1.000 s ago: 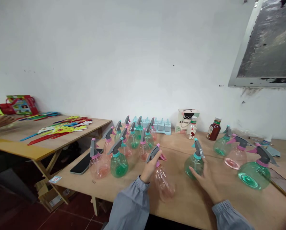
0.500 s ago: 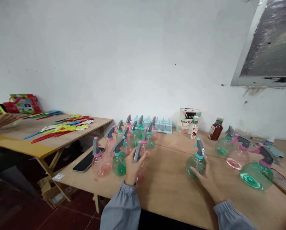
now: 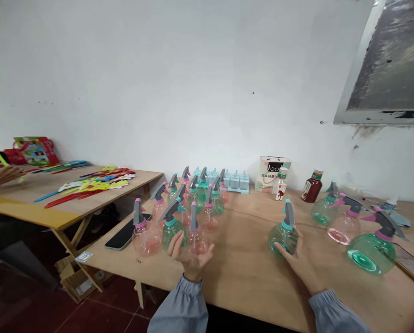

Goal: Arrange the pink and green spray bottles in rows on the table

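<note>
My left hand (image 3: 192, 264) is open, its fingers spread low in front of a pink spray bottle (image 3: 197, 240) with a grey trigger head and pink collar. Whether the fingertips touch that bottle I cannot tell. Close by stands a green spray bottle (image 3: 173, 233) with a teal collar, and behind it are several more pink and green ones. Farther right, my right hand (image 3: 299, 256) grips the side of another green spray bottle (image 3: 282, 238), thumb in front and fingers behind. That bottle is upright on the wooden table (image 3: 243, 268).
At right stand a green spray bottle (image 3: 371, 253), a pink one (image 3: 343, 227) and another green one. A paper bag (image 3: 265, 175), a dark red bottle (image 3: 311, 187) and pale blue popsicle moulds (image 3: 239, 182) line the wall. A phone (image 3: 122, 235) lies left. Another person's hand (image 3: 1, 175) shows far left.
My left hand has let go of the pink spray bottle's head and moved down towards me, its fingers spreading. The green spray bottle in my right hand has turned slightly.
</note>
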A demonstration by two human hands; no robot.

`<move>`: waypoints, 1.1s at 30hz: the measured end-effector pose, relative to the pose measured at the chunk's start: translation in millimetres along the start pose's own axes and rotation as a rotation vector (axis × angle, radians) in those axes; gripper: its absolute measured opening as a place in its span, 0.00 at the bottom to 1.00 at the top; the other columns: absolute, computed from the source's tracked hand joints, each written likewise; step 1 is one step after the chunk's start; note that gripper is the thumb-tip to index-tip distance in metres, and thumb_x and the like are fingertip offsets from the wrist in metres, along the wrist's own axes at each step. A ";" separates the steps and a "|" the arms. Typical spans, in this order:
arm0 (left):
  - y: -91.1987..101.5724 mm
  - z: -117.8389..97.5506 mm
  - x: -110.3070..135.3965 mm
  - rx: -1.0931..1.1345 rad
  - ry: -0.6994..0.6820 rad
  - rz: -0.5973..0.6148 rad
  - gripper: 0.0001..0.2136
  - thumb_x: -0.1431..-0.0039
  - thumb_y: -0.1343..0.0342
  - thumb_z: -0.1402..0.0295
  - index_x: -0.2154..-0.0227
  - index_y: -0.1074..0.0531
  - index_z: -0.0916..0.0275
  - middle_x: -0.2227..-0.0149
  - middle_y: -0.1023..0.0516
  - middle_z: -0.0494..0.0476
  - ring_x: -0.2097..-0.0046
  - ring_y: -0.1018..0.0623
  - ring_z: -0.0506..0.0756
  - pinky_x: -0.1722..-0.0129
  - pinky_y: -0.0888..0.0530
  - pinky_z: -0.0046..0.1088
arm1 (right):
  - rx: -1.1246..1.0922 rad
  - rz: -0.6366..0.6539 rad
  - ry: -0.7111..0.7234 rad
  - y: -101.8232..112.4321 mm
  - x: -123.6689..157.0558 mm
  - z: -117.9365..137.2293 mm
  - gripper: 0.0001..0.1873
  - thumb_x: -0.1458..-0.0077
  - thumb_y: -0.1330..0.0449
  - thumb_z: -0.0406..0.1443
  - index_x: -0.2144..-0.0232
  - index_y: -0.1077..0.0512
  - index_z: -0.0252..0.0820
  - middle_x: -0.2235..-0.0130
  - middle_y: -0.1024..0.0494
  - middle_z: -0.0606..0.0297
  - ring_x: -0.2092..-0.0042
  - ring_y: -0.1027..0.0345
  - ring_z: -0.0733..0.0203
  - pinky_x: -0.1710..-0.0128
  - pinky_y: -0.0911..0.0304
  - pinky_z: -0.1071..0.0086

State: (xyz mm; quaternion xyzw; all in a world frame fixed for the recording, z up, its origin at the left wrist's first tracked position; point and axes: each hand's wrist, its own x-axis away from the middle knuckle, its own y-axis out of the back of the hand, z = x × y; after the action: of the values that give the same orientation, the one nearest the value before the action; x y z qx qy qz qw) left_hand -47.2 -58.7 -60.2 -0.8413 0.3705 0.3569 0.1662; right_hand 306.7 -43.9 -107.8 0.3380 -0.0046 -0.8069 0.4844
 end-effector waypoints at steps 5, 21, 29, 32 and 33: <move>-6.4 0.3 -5.5 -0.244 -0.107 -0.168 0.31 0.46 0.35 0.55 0.44 0.40 0.62 0.45 0.30 0.70 0.41 0.28 0.69 0.42 0.31 0.56 | 0.005 0.011 -0.011 0.7 -0.4 -0.2 0.50 0.54 0.35 0.61 0.38 0.45 0.43 0.40 0.34 0.46 0.39 0.36 0.38 0.39 0.40 0.41; -16.1 -41.1 20.7 -0.015 -0.497 0.120 0.31 0.43 0.36 0.61 0.39 0.40 0.55 0.45 0.29 0.63 0.44 0.26 0.63 0.45 0.26 0.47 | 0.103 0.052 0.076 0.3 13.4 23.5 0.44 0.56 0.34 0.59 0.44 0.36 0.42 0.48 0.27 0.50 0.44 0.32 0.37 0.42 0.38 0.42; -84.2 -91.4 34.1 0.331 0.009 0.859 0.45 0.47 0.34 0.58 0.31 0.50 0.60 0.33 0.40 0.72 0.31 0.38 0.69 0.33 0.40 0.56 | 0.090 0.309 0.297 -30.5 52.4 64.3 0.40 0.53 0.32 0.53 0.41 0.34 0.44 0.46 0.25 0.50 0.43 0.30 0.38 0.43 0.34 0.42; -86.9 -91.2 32.3 0.362 0.107 0.829 0.37 0.44 0.37 0.59 0.34 0.44 0.60 0.35 0.34 0.69 0.34 0.33 0.67 0.34 0.37 0.52 | 0.117 0.341 0.262 -28.8 54.8 74.8 0.41 0.54 0.31 0.53 0.41 0.34 0.44 0.48 0.24 0.51 0.45 0.28 0.39 0.46 0.30 0.45; -86.2 -90.4 32.3 0.370 0.124 0.817 0.36 0.45 0.36 0.59 0.35 0.42 0.60 0.36 0.33 0.68 0.34 0.33 0.67 0.34 0.37 0.52 | 0.133 0.355 0.266 -25.6 53.6 78.0 0.42 0.55 0.30 0.53 0.41 0.33 0.44 0.47 0.24 0.51 0.45 0.28 0.38 0.46 0.30 0.45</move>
State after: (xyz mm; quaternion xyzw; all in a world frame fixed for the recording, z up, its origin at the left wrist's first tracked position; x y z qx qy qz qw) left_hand 75.1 -66.5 -19.8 -0.6020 0.7389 0.2700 0.1370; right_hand 227.6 -97.4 -85.2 0.4664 -0.0533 -0.6554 0.5917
